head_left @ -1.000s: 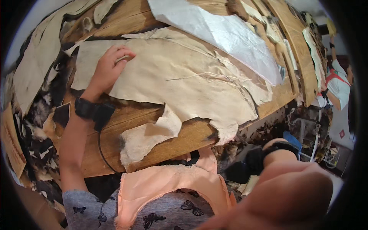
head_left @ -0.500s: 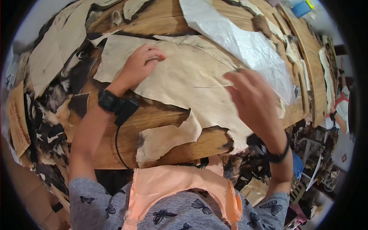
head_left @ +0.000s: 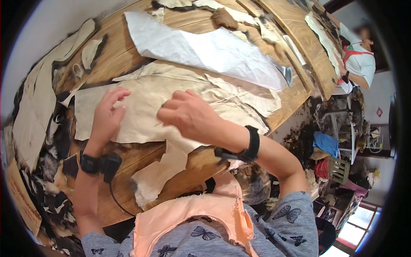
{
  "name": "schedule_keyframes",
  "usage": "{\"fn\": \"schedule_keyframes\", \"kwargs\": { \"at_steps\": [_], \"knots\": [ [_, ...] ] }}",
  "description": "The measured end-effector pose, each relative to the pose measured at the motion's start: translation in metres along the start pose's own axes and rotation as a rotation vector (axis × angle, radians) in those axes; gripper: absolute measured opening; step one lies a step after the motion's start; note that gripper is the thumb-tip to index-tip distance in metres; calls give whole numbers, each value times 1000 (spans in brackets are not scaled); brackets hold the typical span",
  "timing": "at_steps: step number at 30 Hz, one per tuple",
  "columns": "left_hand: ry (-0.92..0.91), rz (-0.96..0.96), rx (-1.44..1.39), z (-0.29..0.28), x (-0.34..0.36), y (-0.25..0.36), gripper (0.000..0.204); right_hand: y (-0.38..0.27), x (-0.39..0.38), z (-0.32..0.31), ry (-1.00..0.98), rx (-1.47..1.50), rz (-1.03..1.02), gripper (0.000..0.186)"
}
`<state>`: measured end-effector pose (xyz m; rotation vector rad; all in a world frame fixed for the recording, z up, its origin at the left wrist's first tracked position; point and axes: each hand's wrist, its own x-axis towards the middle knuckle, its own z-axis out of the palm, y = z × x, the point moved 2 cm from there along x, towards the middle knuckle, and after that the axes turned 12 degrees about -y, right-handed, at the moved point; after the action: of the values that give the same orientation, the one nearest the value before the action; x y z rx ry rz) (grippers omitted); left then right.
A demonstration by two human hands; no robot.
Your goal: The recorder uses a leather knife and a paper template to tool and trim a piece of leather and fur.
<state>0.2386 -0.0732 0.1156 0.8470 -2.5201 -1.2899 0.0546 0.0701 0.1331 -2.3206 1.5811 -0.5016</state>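
Observation:
A large cream hide [head_left: 145, 103], pale side up, lies spread on the wooden table in front of me. My left hand [head_left: 108, 115] is over its left part, fingers bent and thumb apart, with nothing visible in it. Above the middle of the hide my right hand [head_left: 186, 115] is closed, fingertips turned down and in. Whatever it pinches, if anything, is hidden. A seam with thin loose threads [head_left: 229, 101] runs across the hide to the right of that hand. One narrow flap of hide [head_left: 165, 169] hangs toward me.
A white plastic sheet [head_left: 205, 49] overlaps the hide's far edge, with a metal tool [head_left: 286, 75] at its right end. Long hide strips [head_left: 38, 111] and dark fur scraps line the left. Wooden boards [head_left: 299, 38] lie at the right; a person [head_left: 357, 60] stands beyond them.
My right hand has moved left and inward from the seam, its fingers now closed. The left hand stays over the hide's left side. The whole view has turned to the right.

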Motion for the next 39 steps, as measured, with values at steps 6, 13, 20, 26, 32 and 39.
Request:
{"fn": "schedule_keyframes", "kwargs": {
  "at_steps": [6,13,20,26,32,39],
  "knots": [
    [-877,180,-815,58,-1,89,36,10,-28,-57,408,436,-229,21],
    [-446,-147,-421,62,18,93,19,174,-242,-135,899,1615,-8,19],
    [-311,-281,237,40,53,99,13,329,-678,-183,1349,800,480,9],
    [104,-183,913,71,94,158,11,322,-801,-149,1815,937,504,18],
    [-433,982,-52,247,141,316,14,314,-749,-133,1675,879,507,20],
    [-490,1147,221,332,152,328,27,262,-653,-137,1719,797,673,14]
  ]
}}
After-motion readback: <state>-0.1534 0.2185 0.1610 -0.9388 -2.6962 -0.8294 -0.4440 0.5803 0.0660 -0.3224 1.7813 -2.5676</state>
